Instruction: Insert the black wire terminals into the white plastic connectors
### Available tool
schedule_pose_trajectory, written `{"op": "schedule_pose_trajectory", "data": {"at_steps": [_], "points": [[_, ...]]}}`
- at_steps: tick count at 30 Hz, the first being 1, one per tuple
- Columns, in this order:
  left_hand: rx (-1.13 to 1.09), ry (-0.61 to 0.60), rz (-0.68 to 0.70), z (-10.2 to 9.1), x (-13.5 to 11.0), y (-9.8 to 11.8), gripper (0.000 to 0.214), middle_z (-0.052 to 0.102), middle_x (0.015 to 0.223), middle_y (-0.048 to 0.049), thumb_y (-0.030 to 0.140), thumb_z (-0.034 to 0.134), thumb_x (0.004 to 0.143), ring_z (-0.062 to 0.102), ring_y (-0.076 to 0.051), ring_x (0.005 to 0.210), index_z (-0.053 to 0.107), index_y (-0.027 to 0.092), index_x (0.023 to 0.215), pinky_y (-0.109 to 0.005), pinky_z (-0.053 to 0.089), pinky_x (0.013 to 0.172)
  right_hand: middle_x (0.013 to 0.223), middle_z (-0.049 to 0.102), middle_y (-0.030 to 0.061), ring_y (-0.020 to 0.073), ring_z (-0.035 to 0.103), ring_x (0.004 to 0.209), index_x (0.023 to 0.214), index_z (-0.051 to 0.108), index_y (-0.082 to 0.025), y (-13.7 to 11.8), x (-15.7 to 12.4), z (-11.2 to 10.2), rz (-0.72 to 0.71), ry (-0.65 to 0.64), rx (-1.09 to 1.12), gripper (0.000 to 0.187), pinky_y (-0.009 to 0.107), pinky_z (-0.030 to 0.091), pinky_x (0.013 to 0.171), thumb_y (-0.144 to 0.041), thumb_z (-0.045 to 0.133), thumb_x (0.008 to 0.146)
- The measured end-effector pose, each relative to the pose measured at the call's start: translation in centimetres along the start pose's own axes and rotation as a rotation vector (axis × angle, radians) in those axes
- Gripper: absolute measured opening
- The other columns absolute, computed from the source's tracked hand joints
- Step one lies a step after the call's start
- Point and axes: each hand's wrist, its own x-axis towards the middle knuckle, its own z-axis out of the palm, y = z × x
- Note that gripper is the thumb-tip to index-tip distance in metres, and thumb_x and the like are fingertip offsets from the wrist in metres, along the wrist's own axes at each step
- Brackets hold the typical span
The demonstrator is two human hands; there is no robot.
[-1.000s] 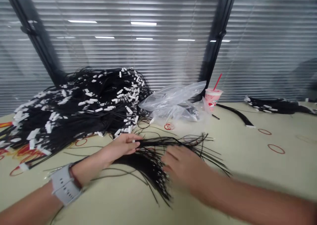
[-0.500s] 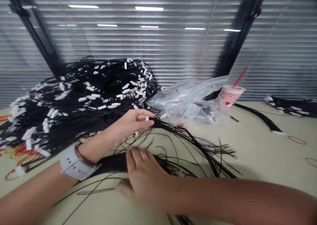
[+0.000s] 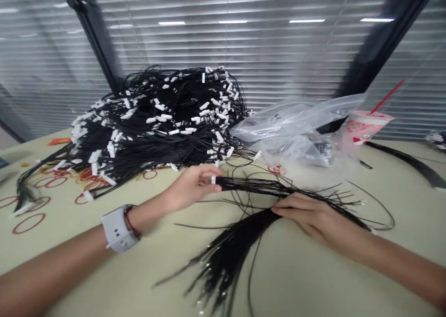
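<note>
A bundle of thin black cables (image 3: 244, 235) lies fanned out on the pale table (image 3: 313, 280) in front of me. My left hand (image 3: 193, 187), with a grey watch on its wrist, pinches a small group of the cables by their white-tagged end. My right hand (image 3: 310, 214) is closed on the bundle near its middle, where the strands bend. The loose ends spread toward me at the bottom of the view.
A big heap of black cables with white tags (image 3: 160, 122) fills the back left. A clear plastic bag (image 3: 299, 131) and a pink cup with a red straw (image 3: 364, 128) stand at the back right. Red rubber bands (image 3: 29, 221) lie at the left.
My right hand has moved from the middle to the right and closed on the bundle. My left hand has kept its pinch. The view has swung left.
</note>
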Motion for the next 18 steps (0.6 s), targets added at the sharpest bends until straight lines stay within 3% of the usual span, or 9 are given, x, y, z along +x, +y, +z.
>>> {"op": "schedule_pose_trajectory", "data": {"at_steps": [3, 5, 8, 11, 14, 18], "points": [[0.163, -0.014, 0.106, 1.3, -1.3, -0.9, 0.032, 0.059, 0.086, -0.0016, 0.03, 0.057, 0.075, 0.054, -0.011, 0.074, 0.057, 0.019, 0.105, -0.025, 0.045, 0.073, 0.104, 0.054, 0.001, 0.0098, 0.05, 0.093, 0.106, 0.057, -0.023, -0.2, 0.2, -1.6, -0.009, -0.048, -0.183, 0.037, 0.024, 0.043, 0.078, -0.007, 0.035, 0.081], [0.159, -0.016, 0.126, 2.1, -1.9, -1.3, 0.032, 0.058, 0.091, -0.0021, 0.028, 0.055, 0.076, 0.055, -0.011, 0.077, 0.055, 0.019, 0.107, -0.025, 0.046, 0.074, 0.103, 0.054, 0.0008, 0.0115, 0.048, 0.091, 0.104, 0.056, -0.022, -1.9, 1.4, -2.1, -0.032, 0.007, -0.236, 0.036, 0.025, 0.041, 0.077, -0.005, 0.036, 0.079], [0.005, -0.003, 0.04, 2.9, -2.6, -1.2, 0.034, 0.055, 0.09, -0.0027, 0.027, 0.054, 0.077, 0.054, -0.011, 0.08, 0.052, 0.017, 0.109, -0.026, 0.046, 0.076, 0.091, 0.053, -0.0008, 0.0073, 0.043, 0.084, 0.099, 0.055, -0.023, -5.5, 3.4, -1.4, -0.101, 0.059, 0.017, 0.03, 0.019, 0.038, 0.075, -0.006, 0.04, 0.08], [-0.162, -0.005, -0.112, 3.0, -3.1, -0.4, 0.035, 0.052, 0.087, -0.002, 0.023, 0.053, 0.077, 0.053, -0.011, 0.084, 0.048, 0.016, 0.111, -0.024, 0.044, 0.078, 0.087, 0.048, 0.0012, 0.0084, 0.038, 0.083, 0.086, 0.052, -0.016, -7.7, 4.4, 0.2, -0.161, -0.176, 0.172, 0.015, 0.019, 0.034, 0.072, -0.009, 0.04, 0.082], [-0.266, -0.006, -0.194, 2.9, -3.5, 0.4, 0.033, 0.051, 0.089, -0.0014, 0.019, 0.051, 0.079, 0.05, -0.009, 0.087, 0.048, 0.017, 0.111, -0.02, 0.04, 0.078, 0.09, 0.045, 0.0014, 0.0088, 0.034, 0.084, 0.083, 0.047, -0.016, -7.5, 4.3, 1.4, -0.097, -0.244, 0.289, 0.014, 0.02, 0.031, 0.073, -0.005, 0.037, 0.081], [-0.357, 0.007, -0.217, 3.1, -3.8, 0.4, 0.03, 0.048, 0.084, 0.0005, 0.021, 0.052, 0.079, 0.046, -0.007, 0.08, 0.048, 0.019, 0.108, -0.016, 0.037, 0.07, 0.091, 0.046, 0.0001, 0.0089, 0.033, 0.083, 0.082, 0.046, -0.016, -6.2, 4.0, 1.9, 0.0, -0.14, 0.309, 0.016, 0.023, 0.027, 0.075, -0.003, 0.038, 0.078]]}}
